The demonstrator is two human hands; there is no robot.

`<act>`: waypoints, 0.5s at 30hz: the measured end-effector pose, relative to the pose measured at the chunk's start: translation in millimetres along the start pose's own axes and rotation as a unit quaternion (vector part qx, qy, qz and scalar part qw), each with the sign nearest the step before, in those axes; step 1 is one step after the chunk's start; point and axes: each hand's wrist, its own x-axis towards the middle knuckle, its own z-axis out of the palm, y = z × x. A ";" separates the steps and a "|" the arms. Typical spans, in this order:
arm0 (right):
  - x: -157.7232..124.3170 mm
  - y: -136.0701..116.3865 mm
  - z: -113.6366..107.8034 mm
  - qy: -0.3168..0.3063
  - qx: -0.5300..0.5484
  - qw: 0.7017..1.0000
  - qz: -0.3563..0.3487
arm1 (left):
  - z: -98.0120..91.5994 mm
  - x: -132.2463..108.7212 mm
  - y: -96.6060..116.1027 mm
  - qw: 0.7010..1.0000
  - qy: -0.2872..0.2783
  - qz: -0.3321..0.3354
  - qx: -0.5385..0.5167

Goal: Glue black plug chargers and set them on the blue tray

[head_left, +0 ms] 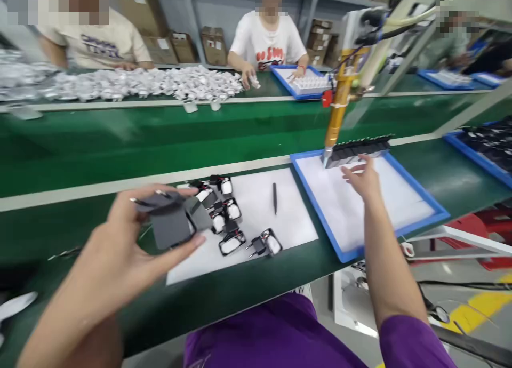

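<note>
My left hand (120,250) is closed on a dark grey plug adapter (170,224) with metal pins, held above the near table edge. Several more black and white adapter parts (226,218) lie on a white sheet (260,218) just beyond it. My right hand (362,178) reaches out with fingers spread and nothing in it, over a blue-rimmed white tray (344,253). It hovers next to a row of black adapters (358,149) standing at the tray's far edge, under a yellow nozzle tool (338,112).
A black pen (274,197) lies on the white sheet. A green conveyor belt (160,138) runs across the middle. Beyond it, other people sit at a heap of white parts (132,82) and a blue tray (304,82). Another blue tray (486,149) is at right.
</note>
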 end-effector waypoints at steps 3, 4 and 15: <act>-43.3 -8.2 -18.4 -0.020 0.084 0.995 -0.055 | 3.6 -43.0 -12.7 0.997 -0.068 -0.026 -0.006; -61.4 -12.4 -20.3 -0.041 0.094 0.992 -0.075 | 6.9 -54.7 -20.3 0.995 -0.087 -0.048 -0.002; -234.4 -69.2 58.5 -0.198 -0.001 0.895 -0.400 | 67.7 -85.9 -82.7 0.978 -0.073 -0.180 -0.077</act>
